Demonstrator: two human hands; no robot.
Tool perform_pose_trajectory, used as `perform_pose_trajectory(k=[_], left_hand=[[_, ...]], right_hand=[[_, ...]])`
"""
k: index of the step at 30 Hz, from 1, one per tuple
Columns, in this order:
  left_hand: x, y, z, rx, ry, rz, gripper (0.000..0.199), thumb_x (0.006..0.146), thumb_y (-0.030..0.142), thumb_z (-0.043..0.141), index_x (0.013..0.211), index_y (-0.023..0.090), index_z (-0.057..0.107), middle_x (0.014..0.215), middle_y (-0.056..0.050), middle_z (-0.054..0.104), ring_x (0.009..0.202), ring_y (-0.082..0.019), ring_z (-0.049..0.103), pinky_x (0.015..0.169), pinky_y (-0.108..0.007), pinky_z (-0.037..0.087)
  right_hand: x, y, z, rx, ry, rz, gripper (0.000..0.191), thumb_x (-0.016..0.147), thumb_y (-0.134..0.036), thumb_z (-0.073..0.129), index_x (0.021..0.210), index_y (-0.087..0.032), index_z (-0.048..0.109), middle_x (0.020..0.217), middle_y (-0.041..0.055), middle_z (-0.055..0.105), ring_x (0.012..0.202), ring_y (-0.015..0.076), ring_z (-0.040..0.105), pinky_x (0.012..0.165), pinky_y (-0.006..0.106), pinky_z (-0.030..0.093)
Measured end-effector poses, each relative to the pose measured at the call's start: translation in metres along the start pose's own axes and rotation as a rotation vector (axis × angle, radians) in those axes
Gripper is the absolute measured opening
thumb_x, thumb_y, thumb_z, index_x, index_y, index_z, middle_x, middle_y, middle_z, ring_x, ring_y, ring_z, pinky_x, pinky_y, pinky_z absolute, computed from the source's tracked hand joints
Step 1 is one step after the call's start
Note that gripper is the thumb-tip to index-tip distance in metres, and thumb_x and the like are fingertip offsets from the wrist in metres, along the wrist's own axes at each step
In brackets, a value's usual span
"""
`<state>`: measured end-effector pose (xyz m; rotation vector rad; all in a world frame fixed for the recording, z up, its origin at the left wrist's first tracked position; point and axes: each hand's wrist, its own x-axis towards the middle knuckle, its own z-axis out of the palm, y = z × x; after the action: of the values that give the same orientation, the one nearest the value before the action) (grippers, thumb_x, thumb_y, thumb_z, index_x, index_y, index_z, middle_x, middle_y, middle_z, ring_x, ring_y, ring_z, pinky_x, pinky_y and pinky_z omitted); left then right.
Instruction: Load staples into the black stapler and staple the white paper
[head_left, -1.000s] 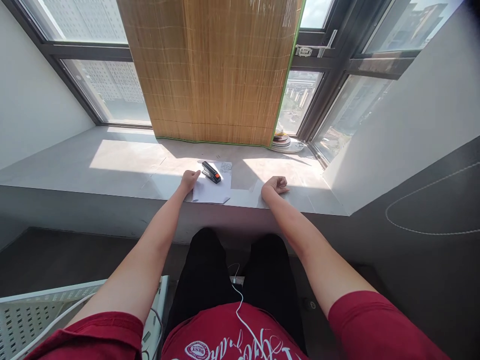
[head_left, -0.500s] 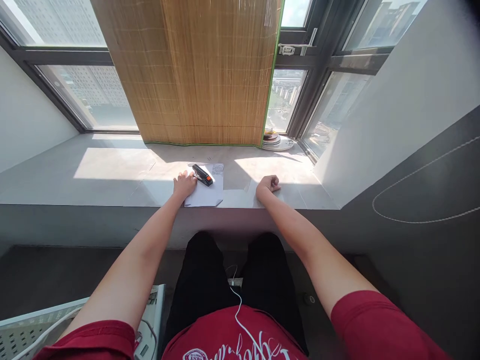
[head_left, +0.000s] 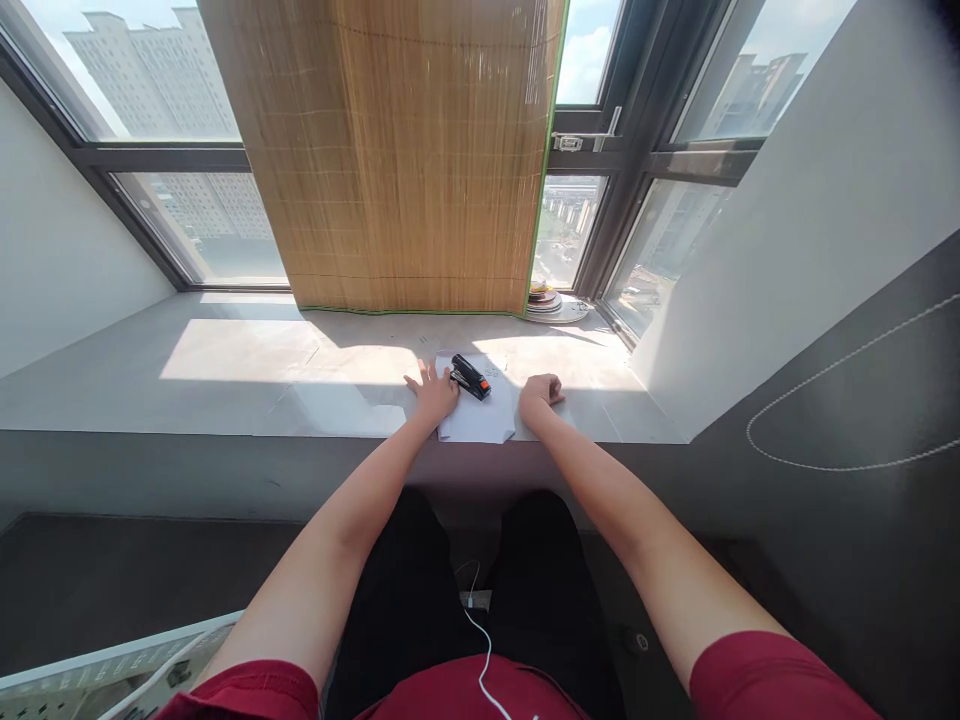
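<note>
On the windowsill (head_left: 225,410) lie white paper sheets (head_left: 476,422) with some marks near their top. A black stapler with an orange end (head_left: 471,378) rests slantwise on the sheets. My left hand (head_left: 435,393) is flat at the left edge of the paper, fingers spread, its right side close against the stapler; I cannot tell whether it touches it. Just right of the paper, my right hand (head_left: 541,396) sits on the sill with its fingers curled in and nothing visible in them.
A bamboo blind (head_left: 420,160) hangs in front of the window down to the sill. Stacked plates or discs (head_left: 553,305) stand in the right back corner. A bead chain (head_left: 757,420) hangs at the right. A white perforated basket (head_left: 112,665) is at lower left.
The paper and stapler have slid right along the sill together with my left hand, close to my right hand. The right hand stays put, still curled. My view has tilted up slightly.
</note>
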<state>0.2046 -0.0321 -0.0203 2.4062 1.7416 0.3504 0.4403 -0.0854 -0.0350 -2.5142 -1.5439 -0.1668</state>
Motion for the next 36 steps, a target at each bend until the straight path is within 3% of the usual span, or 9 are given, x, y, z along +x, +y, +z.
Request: perform_pose_trajectory(k=[5, 9, 12, 16, 19, 22, 26, 32, 36], left_hand=[[0.005, 0.018, 0.008, -0.09, -0.047, 0.014, 0.063, 0.11, 0.049, 0.04, 0.168, 0.027, 0.05, 0.183, -0.018, 0.031, 0.172, -0.05, 0.013, 0.129, -0.085, 0.009], [0.002, 0.006, 0.001, -0.104, -0.031, 0.074, 0.057, 0.11, 0.038, 0.042, 0.16, 0.015, 0.055, 0.181, -0.024, 0.032, 0.17, -0.046, 0.024, 0.132, -0.076, 0.02], [-0.006, -0.014, -0.008, -0.128, -0.105, 0.261, 0.05, 0.108, 0.031, 0.044, 0.151, 0.014, 0.062, 0.177, -0.022, 0.042, 0.164, -0.038, 0.04, 0.135, -0.059, 0.03], [-0.02, -0.037, -0.013, -0.135, -0.114, 0.394, 0.056, 0.107, 0.036, 0.05, 0.16, 0.019, 0.056, 0.175, -0.015, 0.048, 0.164, -0.032, 0.042, 0.14, -0.051, 0.024], [-0.023, -0.043, -0.008, -0.137, -0.051, 0.378, 0.057, 0.105, 0.035, 0.053, 0.159, 0.018, 0.055, 0.17, -0.016, 0.053, 0.161, -0.032, 0.046, 0.138, -0.05, 0.028], [-0.019, -0.045, -0.004, -0.171, -0.032, 0.372, 0.055, 0.103, 0.035, 0.057, 0.155, 0.018, 0.058, 0.165, -0.016, 0.058, 0.156, -0.032, 0.051, 0.135, -0.049, 0.034], [-0.014, -0.049, -0.002, -0.28, -0.01, 0.357, 0.051, 0.097, 0.033, 0.066, 0.146, 0.02, 0.064, 0.159, -0.016, 0.062, 0.152, -0.035, 0.054, 0.133, -0.051, 0.037], [-0.014, -0.052, 0.0, -0.542, 0.03, 0.335, 0.042, 0.087, 0.037, 0.078, 0.126, 0.024, 0.073, 0.148, -0.015, 0.07, 0.147, -0.038, 0.059, 0.132, -0.054, 0.037], [-0.013, -0.054, -0.002, -0.609, 0.015, 0.313, 0.044, 0.084, 0.041, 0.082, 0.123, 0.024, 0.074, 0.146, -0.013, 0.071, 0.145, -0.036, 0.06, 0.131, -0.053, 0.038]], right_hand=[[-0.015, 0.015, -0.007, 0.073, 0.107, -0.098, 0.008, 0.088, -0.009, 0.067, 0.092, -0.016, 0.069, 0.098, 0.0201, 0.068, 0.095, 0.0319, 0.064, 0.085, 0.05, 0.052], [-0.024, 0.045, -0.013, 0.309, 0.251, -0.074, 0.022, 0.09, -0.007, 0.047, 0.1, -0.02, 0.061, 0.103, 0.0148, 0.065, 0.088, 0.0254, 0.058, 0.076, 0.037, 0.046], [-0.021, 0.051, -0.014, 0.639, 0.341, -0.122, 0.011, 0.092, -0.018, 0.046, 0.093, -0.024, 0.055, 0.093, 0.0089, 0.062, 0.084, 0.0249, 0.056, 0.076, 0.037, 0.045], [-0.018, 0.023, -0.012, 0.874, 0.133, -0.356, 0.022, 0.101, -0.043, 0.053, 0.09, -0.025, 0.06, 0.095, 0.0064, 0.069, 0.089, 0.0239, 0.061, 0.085, 0.038, 0.05], [-0.023, -0.002, -0.009, 0.779, -0.018, -0.413, 0.027, 0.095, -0.05, 0.068, 0.102, -0.024, 0.069, 0.104, 0.0073, 0.075, 0.099, 0.0261, 0.065, 0.089, 0.039, 0.051], [-0.027, -0.01, -0.005, 0.618, -0.002, -0.444, 0.03, 0.083, -0.037, 0.082, 0.108, -0.022, 0.073, 0.11, 0.0083, 0.076, 0.108, 0.0291, 0.065, 0.093, 0.041, 0.05], [-0.026, 0.0, -0.004, 0.699, 0.051, -0.38, 0.03, 0.078, -0.019, 0.075, 0.108, -0.024, 0.077, 0.103, 0.0059, 0.077, 0.101, 0.027, 0.069, 0.094, 0.041, 0.054], [-0.026, 0.006, -0.003, 0.766, 0.069, -0.303, 0.047, 0.076, -0.017, 0.076, 0.121, -0.028, 0.078, 0.1, 0.0039, 0.077, 0.096, 0.0261, 0.073, 0.096, 0.044, 0.056], [-0.025, 0.006, -0.001, 0.886, 0.118, -0.292, 0.049, 0.074, -0.016, 0.08, 0.121, -0.028, 0.075, 0.115, 0.0057, 0.079, 0.099, 0.0261, 0.072, 0.099, 0.044, 0.055]])
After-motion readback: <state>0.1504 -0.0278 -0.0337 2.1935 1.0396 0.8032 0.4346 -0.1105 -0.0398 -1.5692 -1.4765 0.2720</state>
